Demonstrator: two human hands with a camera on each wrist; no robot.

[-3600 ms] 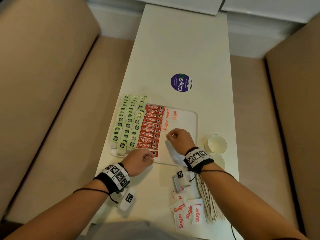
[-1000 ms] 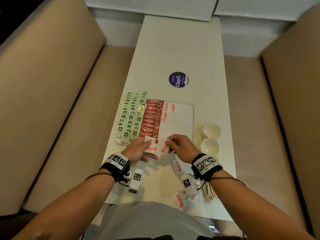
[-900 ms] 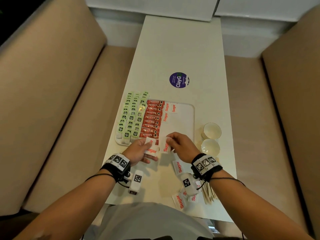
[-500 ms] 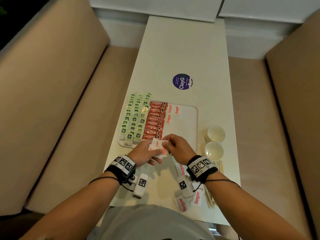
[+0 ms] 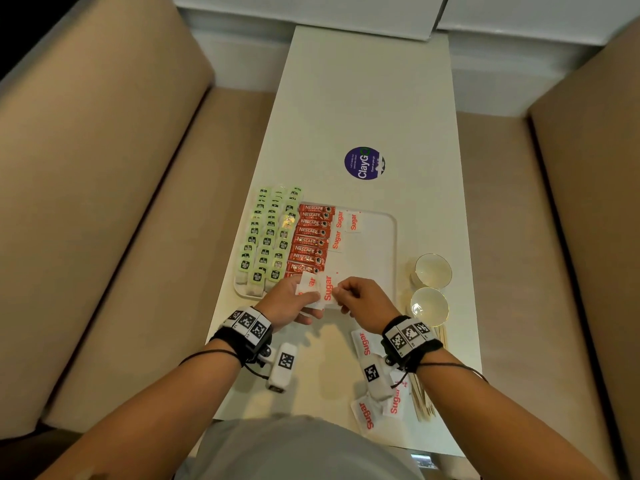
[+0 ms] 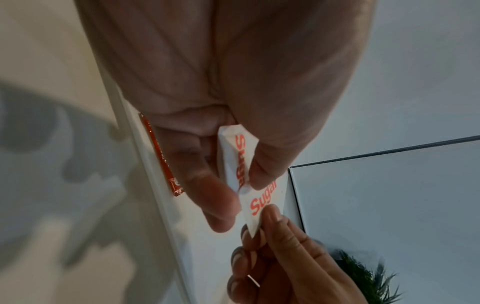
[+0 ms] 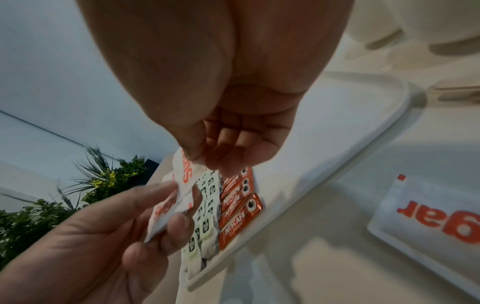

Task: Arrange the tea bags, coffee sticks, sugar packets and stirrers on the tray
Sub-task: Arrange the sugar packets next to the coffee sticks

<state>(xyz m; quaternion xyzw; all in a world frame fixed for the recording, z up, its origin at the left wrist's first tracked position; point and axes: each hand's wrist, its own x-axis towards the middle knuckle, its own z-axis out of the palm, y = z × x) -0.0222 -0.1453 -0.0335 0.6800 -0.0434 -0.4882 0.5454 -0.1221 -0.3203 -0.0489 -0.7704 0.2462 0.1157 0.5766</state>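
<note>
two sugar packets (image 5: 317, 289) sit low centre, above the tray (image 5: 388, 237) edge: my left hand (image 5: 289, 303) pinches the stack steady so my right hand (image 5: 360, 299) peels one off to place.

We are sitting at a long white table (image 5: 367, 98) between two tan cushioned benches (image 5: 104, 174), facing a pale wall (image 5: 311, 12). A green potted plant (image 7: 39, 209) is standing nearby in soft, dim light.

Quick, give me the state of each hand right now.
Left hand: closed on a small stack of sugar packets.
Right hand: its grip pinches one sugar packet at the stack's edge.
</note>
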